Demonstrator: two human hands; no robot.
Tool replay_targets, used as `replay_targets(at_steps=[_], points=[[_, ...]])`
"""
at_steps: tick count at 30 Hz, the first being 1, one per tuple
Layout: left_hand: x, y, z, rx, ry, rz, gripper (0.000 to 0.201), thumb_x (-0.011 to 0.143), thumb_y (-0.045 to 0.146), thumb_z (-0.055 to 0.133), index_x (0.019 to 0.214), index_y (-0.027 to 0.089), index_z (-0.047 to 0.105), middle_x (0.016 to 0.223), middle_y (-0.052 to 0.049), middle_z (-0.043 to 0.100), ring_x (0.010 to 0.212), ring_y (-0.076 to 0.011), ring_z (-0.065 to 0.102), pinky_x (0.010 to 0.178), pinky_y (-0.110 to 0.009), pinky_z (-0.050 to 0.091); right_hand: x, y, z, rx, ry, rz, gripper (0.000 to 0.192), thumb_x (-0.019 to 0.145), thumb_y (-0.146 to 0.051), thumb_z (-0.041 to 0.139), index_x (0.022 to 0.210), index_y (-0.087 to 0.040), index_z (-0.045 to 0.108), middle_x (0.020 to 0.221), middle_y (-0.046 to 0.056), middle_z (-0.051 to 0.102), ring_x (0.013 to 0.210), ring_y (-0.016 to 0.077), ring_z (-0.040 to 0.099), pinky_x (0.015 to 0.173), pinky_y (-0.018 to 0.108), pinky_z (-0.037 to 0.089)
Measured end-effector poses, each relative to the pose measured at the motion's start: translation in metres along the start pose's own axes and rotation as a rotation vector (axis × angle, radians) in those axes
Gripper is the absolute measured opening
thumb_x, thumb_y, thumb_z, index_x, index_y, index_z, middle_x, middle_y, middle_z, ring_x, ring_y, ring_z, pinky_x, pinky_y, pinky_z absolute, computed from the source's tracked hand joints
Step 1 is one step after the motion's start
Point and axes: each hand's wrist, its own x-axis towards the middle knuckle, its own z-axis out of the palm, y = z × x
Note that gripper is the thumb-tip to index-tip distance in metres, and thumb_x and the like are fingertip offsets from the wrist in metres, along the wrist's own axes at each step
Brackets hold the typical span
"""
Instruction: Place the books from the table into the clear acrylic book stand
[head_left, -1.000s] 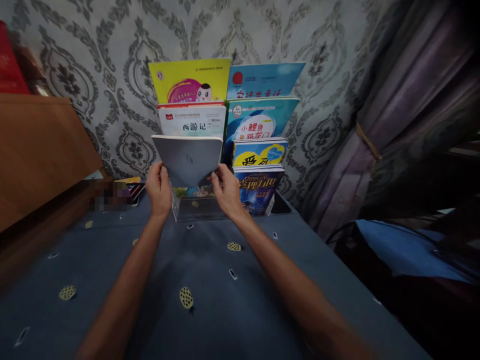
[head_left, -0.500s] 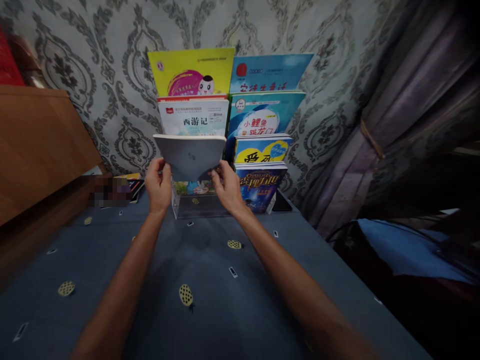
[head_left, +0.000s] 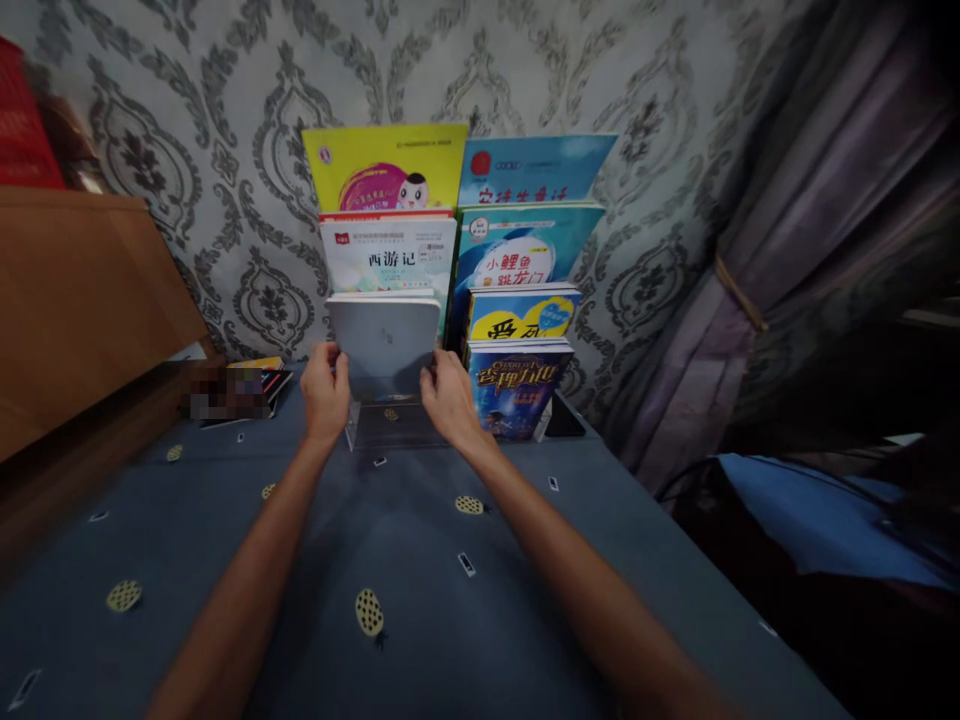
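Observation:
A thin grey book (head_left: 386, 345) stands upright between my two hands, in the left column of a clear stepped book rack (head_left: 390, 425). My left hand (head_left: 325, 392) has its fingers closed on the book's left edge. At the right edge my right hand (head_left: 450, 398) pinches it with thumb and fingers. Behind it rise a white book (head_left: 390, 250) and a yellow book (head_left: 382, 165). The rack's right column holds a dark blue book (head_left: 517, 390), a yellow-and-blue book (head_left: 523, 312), a teal book (head_left: 525, 245) and a light blue book (head_left: 536, 165).
The table (head_left: 420, 620) has a dark cloth printed with pineapples. Left of the rack lie several books (head_left: 259, 385), partly blurred out, near a wooden cabinet (head_left: 90, 310). Patterned wallpaper backs the table; a tied curtain (head_left: 697, 340) hangs at right. A black flat object (head_left: 566, 418) lies beside the rack.
Both hands have lowered the grey book, and it now stands more upright in the rack's left column. It covers the colourful cover seen beneath it before. The view has tilted up slightly.

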Motion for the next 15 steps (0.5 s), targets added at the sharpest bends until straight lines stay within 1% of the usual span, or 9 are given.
replay_targets(at_steps=[4,8,10,12,15], points=[[-0.003,-0.004,0.003,0.061,-0.027,-0.038,0.012,0.093,0.03,0.046,0.09,0.021,0.054,0.084,-0.004,0.062,0.08,-0.0203,0.061,0.077,-0.032,0.049,-0.004,-0.006,0.001,-0.091,-0.03,0.062,0.034,0.091,-0.018,0.042,0.121,-0.012,0.057,0.108,0.017,0.064,0.095,0.0289,0.063,0.086,0.044,0.052],[-0.005,-0.005,0.003,0.071,-0.029,-0.03,0.014,0.093,0.03,0.045,0.094,0.021,0.055,0.086,-0.005,0.063,0.082,-0.022,0.062,0.079,-0.034,0.049,-0.007,-0.008,0.004,-0.111,-0.008,0.076,0.04,0.09,-0.02,0.043,0.126,-0.011,0.056,0.11,0.018,0.064,0.098,0.0304,0.064,0.088,0.046,0.053],[-0.005,-0.004,0.003,0.069,-0.028,-0.032,0.017,0.094,0.03,0.046,0.103,0.02,0.056,0.088,-0.006,0.064,0.082,-0.0232,0.063,0.079,-0.035,0.05,-0.008,-0.006,0.007,-0.102,0.043,0.07,0.044,0.089,-0.021,0.045,0.131,-0.01,0.054,0.112,0.019,0.063,0.102,0.0321,0.063,0.091,0.049,0.053],[-0.006,-0.004,0.003,0.077,-0.024,-0.037,0.025,0.094,0.03,0.047,0.115,0.018,0.055,0.09,-0.007,0.065,0.083,-0.0241,0.064,0.08,-0.037,0.051,-0.009,-0.004,0.011,-0.085,0.088,0.053,0.048,0.089,-0.021,0.046,0.136,-0.01,0.051,0.113,0.02,0.063,0.106,0.0334,0.061,0.093,0.051,0.052],[-0.007,-0.004,0.005,0.132,-0.026,-0.014,0.035,0.095,0.027,0.045,0.128,0.016,0.052,0.098,-0.01,0.066,0.092,-0.0262,0.065,0.086,-0.04,0.051,-0.009,0.0,0.015,-0.061,0.095,0.029,0.051,0.089,-0.021,0.046,0.139,-0.01,0.05,0.116,0.02,0.062,0.11,0.0346,0.06,0.097,0.054,0.05]])
